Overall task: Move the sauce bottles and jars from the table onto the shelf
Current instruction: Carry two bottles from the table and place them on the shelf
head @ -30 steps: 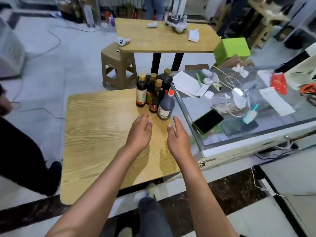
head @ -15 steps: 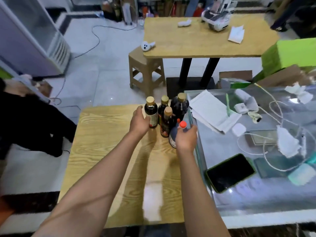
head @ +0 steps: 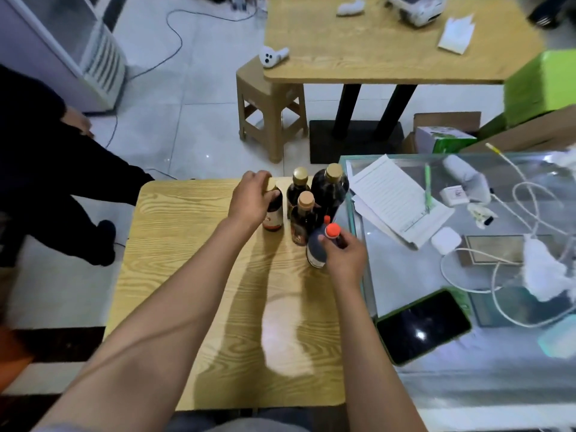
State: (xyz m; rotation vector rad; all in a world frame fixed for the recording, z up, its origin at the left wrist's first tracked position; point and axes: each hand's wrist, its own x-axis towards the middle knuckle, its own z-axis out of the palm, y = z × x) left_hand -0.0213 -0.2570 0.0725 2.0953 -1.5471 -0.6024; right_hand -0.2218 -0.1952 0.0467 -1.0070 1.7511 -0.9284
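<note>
Hands both gripping: left hand (head: pixel 251 199) on gold-capped dark bottle (head: pixel 273 213), right hand (head: pixel 344 255) on orange-capped dark bottle (head: pixel 318 247). We'd lift straight up, clear of neighbours.

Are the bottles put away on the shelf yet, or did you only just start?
Only just started. Nothing looks put away: all the sauce bottles still stand on the wooden table. In hand: the left hand grips a gold-capped bottle, and the right hand holds the red-capped bottle. Left: three more gold-capped bottles behind them. No shelf shows in this view.
</note>
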